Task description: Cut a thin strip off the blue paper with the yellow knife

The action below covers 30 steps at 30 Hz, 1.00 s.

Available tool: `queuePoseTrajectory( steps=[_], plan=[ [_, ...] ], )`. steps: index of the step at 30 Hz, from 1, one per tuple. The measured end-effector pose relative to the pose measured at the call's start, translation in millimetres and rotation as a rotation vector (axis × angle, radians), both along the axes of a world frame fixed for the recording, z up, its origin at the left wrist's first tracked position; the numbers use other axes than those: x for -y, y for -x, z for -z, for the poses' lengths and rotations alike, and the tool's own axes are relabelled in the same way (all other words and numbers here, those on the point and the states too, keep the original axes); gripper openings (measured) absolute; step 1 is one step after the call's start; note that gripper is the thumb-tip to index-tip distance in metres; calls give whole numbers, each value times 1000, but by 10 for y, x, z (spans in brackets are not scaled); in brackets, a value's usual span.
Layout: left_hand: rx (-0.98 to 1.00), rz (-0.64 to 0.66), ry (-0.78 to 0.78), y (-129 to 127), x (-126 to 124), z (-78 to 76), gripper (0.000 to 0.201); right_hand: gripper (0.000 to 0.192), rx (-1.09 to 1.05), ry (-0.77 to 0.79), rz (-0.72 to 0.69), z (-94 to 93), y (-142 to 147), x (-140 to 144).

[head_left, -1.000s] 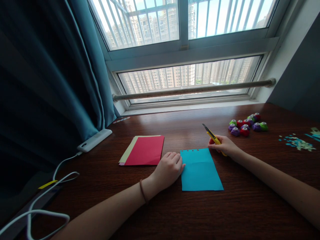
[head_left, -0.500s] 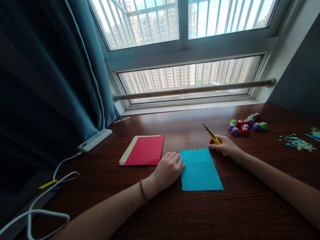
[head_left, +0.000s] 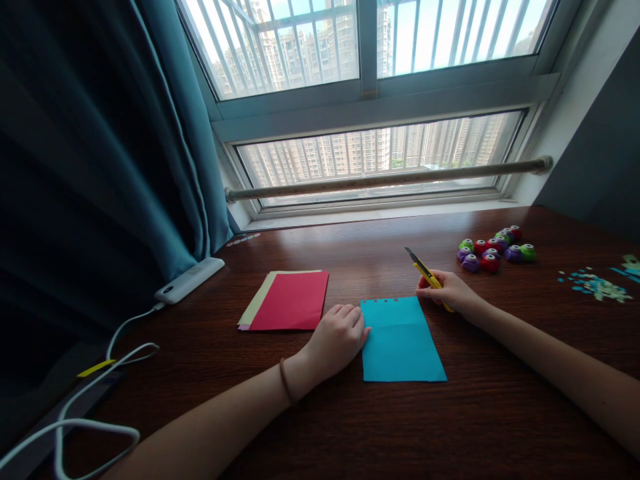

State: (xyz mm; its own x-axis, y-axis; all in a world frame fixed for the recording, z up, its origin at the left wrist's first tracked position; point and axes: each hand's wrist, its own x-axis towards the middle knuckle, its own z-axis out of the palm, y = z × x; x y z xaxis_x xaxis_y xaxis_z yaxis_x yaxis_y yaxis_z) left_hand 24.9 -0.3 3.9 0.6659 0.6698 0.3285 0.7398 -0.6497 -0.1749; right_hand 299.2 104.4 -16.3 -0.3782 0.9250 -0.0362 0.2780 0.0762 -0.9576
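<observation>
A sheet of blue paper lies on the dark wooden table, with several small notches or holes along its far edge. My left hand rests at the sheet's left edge, fingers curled together and thumb on the paper, holding it; the fingertips are partly hidden. Beyond the sheet's far right corner, my right hand is closed around a yellow utility knife. Its dark blade points up and away to the left, clear of the paper.
Left of the blue sheet lies a stack of coloured paper, red on top. Several red, green and purple toys sit at the back right, near scattered paper bits. A white power strip and cable lie left.
</observation>
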Motion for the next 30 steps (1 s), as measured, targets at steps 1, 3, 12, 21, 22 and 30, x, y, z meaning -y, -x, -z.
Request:
queuePoseTrajectory(
  steps=[1,3,12,21,22,30],
  plan=[
    [0,0,1,-1,0,-1,19,35,4,-1,1,-3,0,2],
    [2,-1,0,-1,0,-3,19,36,8,-5,7,-4,0,2],
    [4,-5,7,5,-3,6,20,36,15,-12,6,4,2,-8],
    [-6,-14,21,1,-1,0,21,34,7,-7,-3,10,-6,-5],
    [-7,-14,22,0,-1,1,21,34,5,-5,-2,7,-4,-3],
    [-10,-15,17,8,-4,18,21,36,11,1,8,-35,17,21]
  ],
)
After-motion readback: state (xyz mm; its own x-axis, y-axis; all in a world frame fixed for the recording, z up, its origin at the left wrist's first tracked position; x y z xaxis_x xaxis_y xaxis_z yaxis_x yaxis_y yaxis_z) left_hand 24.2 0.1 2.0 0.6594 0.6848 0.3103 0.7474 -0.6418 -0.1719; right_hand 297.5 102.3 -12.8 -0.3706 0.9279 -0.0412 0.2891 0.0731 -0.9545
